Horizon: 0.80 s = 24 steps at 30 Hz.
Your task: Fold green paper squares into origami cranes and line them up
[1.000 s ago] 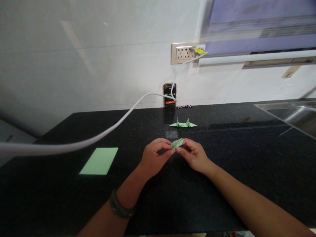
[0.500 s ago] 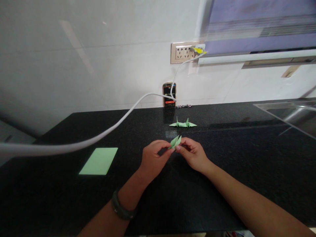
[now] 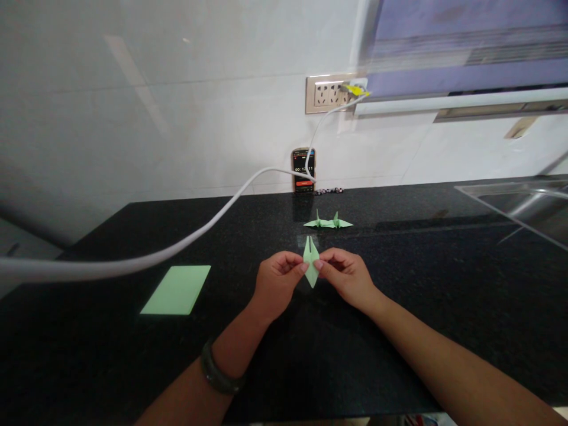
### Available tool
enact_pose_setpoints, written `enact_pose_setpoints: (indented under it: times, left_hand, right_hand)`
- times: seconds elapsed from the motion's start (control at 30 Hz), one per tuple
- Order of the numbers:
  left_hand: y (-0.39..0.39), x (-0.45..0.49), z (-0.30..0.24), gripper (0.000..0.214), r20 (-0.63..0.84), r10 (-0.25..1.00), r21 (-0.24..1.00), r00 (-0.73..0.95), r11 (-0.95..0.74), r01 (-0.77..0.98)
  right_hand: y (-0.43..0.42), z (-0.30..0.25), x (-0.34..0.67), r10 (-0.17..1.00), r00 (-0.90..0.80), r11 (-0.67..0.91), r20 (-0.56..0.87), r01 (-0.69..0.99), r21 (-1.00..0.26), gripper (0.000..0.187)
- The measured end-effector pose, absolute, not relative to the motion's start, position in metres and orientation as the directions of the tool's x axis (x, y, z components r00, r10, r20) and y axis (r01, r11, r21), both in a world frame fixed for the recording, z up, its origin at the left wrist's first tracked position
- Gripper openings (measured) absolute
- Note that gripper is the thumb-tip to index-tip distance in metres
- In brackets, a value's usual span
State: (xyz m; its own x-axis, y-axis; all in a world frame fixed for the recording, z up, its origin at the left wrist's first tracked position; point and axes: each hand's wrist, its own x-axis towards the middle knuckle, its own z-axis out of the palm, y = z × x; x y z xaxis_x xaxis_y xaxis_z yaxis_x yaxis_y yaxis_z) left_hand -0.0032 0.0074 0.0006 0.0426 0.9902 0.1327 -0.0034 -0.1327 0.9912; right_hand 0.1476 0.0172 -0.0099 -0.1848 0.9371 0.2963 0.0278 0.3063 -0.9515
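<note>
Fingers (image 3: 297, 272) of the left hand (image 3: 277, 284) and right hand (image 3: 349, 276) pinch opposite sides of the folded paper (image 3: 311, 264); two paper cranes (image 3: 338, 223) sit beyond it, a flat green sheet (image 3: 176, 290) to its left.

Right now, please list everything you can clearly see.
Folded paper: 1, green, centre
Paper cranes: 2, green, behind it
Flat paper: count unclear, green, left
Phone: 1, black, against wall
Beaded strand: 1, multicoloured, beside phone
Cable: 1, white, across view
Socket panel: 1, beige, wall
Tag: 1, yellow, socket panel
Panel: 1, purple, upper right
Sink: 1, silver, right
Counter: 1, black, below
Wall: 1, white, behind
Bangle: 1, dark, left wrist
Left hand, right hand: 2, bare, holding folded paper
</note>
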Motion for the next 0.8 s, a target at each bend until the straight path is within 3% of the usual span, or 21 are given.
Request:
enact_pose_setpoints:
  times: [0.2, 0.43, 0.8]
  left_hand:
    - [0.0081, -0.0028, 0.0013, 0.037, 0.088, 0.995, 0.983, 0.051, -0.079, -0.166]
    - [0.0064, 0.0011, -0.0020, 0.023, -0.040, 0.984, 0.977, 0.172, 0.074, -0.201]
    - [0.0074, -0.0026, -0.0052, 0.021, 0.009, 0.988, 0.999, 0.153, -0.001, -0.051]
  right_hand:
    - [0.0177, -0.0087, 0.1458, 0.962, -0.160, 0.214, 0.221, -0.062, -0.975, 0.014]
    - [0.0159, -0.0099, 0.1453, 0.964, -0.167, 0.208, 0.208, -0.015, -0.978, 0.014]
    - [0.0166, -0.0106, 0.1462, 0.962, -0.208, 0.166, 0.177, -0.073, -0.984, 0.017]
